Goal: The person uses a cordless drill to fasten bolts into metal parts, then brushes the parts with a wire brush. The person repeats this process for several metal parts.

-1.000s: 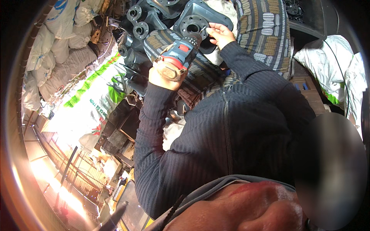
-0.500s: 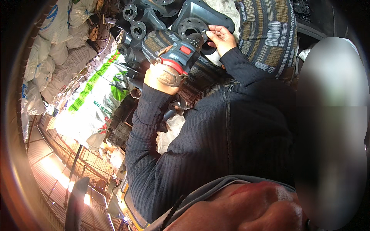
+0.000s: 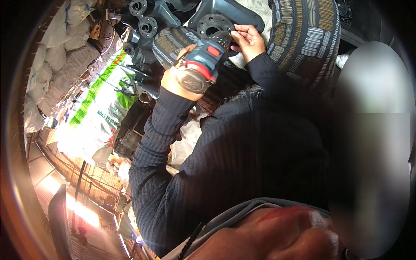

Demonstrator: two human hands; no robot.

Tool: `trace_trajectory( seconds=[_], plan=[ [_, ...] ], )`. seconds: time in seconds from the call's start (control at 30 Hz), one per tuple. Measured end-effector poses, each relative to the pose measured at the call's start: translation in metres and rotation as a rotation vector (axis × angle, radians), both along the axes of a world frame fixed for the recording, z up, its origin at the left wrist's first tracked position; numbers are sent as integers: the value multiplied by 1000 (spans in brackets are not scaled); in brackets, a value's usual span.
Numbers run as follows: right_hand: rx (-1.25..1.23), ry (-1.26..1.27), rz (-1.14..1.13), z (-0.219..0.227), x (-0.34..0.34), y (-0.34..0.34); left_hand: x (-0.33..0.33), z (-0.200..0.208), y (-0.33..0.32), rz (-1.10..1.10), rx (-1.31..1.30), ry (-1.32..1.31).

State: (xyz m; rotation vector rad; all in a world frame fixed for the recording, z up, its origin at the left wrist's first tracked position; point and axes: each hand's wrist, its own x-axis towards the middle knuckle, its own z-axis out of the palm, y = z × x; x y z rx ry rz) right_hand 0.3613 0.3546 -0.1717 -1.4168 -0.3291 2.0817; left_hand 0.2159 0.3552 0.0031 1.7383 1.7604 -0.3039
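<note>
My left hand (image 3: 177, 82) is wrapped round a blue-grey cordless drill (image 3: 207, 58) with a red switch and a red ring. The drill's chuck points up and away, against or just over the rim of a round flange with holes on a dark grey plastic part (image 3: 240, 15). Beside the chuck's tip, the thumb and forefinger of my right hand (image 3: 249, 43) are pinched together. Whatever they hold is too small to make out. The drill's tip is hidden by the chuck. My legs, in patterned cloth (image 3: 303, 47), lie on both sides of the part.
More dark plastic parts with round flanges (image 3: 148, 27) are piled at the upper left. A white and green printed sack (image 3: 97, 108) stands left of my arm, with pale bags (image 3: 52, 52) behind it. A dark box-like thing (image 3: 132, 134) sits beside the sack.
The drill has tilted so that its rear end shows more, and its chuck sits a little closer to the flange. My right hand stays pinched in nearly the same place. The view has shifted slightly.
</note>
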Motion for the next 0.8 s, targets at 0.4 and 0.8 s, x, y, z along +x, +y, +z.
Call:
trace_trajectory(
  seconds=[0.4, 0.8],
  plan=[
    [383, -71, 16, -25, 3, 1, 17, 0, -123, 106, 13, -140],
    [837, -435, 418, 53, 100, -41, -7, 43, -68, -211, -157, -450]
  ],
)
